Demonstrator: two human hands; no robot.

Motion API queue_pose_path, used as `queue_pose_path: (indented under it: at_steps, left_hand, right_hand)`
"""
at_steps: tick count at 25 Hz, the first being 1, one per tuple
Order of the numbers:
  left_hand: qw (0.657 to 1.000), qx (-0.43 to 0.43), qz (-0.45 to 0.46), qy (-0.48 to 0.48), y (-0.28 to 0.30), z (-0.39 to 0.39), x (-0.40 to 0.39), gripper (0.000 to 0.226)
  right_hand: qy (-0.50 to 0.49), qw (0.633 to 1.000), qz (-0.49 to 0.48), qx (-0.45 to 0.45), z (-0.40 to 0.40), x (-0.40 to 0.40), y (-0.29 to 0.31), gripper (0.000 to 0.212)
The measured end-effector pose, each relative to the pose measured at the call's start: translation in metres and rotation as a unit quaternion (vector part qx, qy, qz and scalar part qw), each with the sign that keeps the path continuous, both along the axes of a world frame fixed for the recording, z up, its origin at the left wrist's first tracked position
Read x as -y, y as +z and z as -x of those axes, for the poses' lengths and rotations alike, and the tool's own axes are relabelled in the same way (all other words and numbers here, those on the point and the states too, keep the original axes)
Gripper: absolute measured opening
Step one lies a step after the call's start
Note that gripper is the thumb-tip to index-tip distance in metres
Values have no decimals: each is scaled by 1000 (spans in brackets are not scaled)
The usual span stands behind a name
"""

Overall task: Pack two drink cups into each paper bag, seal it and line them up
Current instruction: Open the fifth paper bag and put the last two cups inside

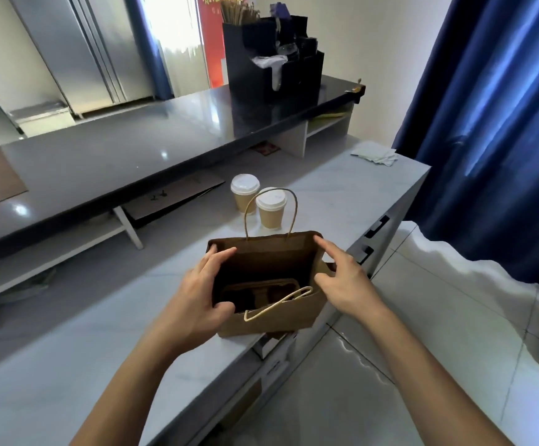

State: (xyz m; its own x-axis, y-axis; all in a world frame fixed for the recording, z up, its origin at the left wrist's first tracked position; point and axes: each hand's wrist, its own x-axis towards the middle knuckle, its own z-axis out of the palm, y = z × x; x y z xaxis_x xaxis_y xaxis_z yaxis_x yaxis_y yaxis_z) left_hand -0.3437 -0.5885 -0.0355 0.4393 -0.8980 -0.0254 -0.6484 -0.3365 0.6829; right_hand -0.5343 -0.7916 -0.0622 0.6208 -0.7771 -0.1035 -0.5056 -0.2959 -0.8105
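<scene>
Your two bare forearms reach in from the bottom edge to a brown paper bag (271, 317) standing open on the pale marble counter (68, 365), right at its near edge. Your left hand (194, 297) grips the bag's left wall, thumb hooked inside over the rim and the fingers (221, 254) spread narrow along the upper edge. Your right hand (347, 284) holds the right wall, index finger stretched to the far right corner of the mouth and thumb pressed against the side, the gap between them wide. Between your hands the mouth is spread, and a brown cup carrier (261, 292) lies at the bottom. One twine handle (277, 302) droops over the near rim beside your left thumb; the other stands upright beyond your fingertips. Just past that upright loop two lidded paper cups (271, 207) stand side by side on the counter, apart from the bag
</scene>
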Motion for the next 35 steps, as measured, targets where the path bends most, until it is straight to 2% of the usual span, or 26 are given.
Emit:
queue_pose_path:
  at_steps: [8, 22, 28, 31, 35]
  left_hand:
    - [998, 14, -12, 56, 6, 11, 15, 89]
    - [990, 26, -22, 140, -3, -82, 43, 98]
    - [986, 11, -37, 164, -4, -107, 39, 98]
    - [984, 12, -27, 175, 1, -115, 42, 97]
    - [982, 14, -16, 187, 0, -116, 50, 96]
  right_hand:
    - [83, 996, 9, 11, -14, 42, 3, 71]
    - [209, 977, 8, -36, -144, 105, 16, 70]
    - [229, 973, -19, -22, -182, 110, 20, 67]
    - [250, 968, -11, -28, -194, 116, 21, 59]
    - [291, 956, 29, -23, -205, 135, 24, 40]
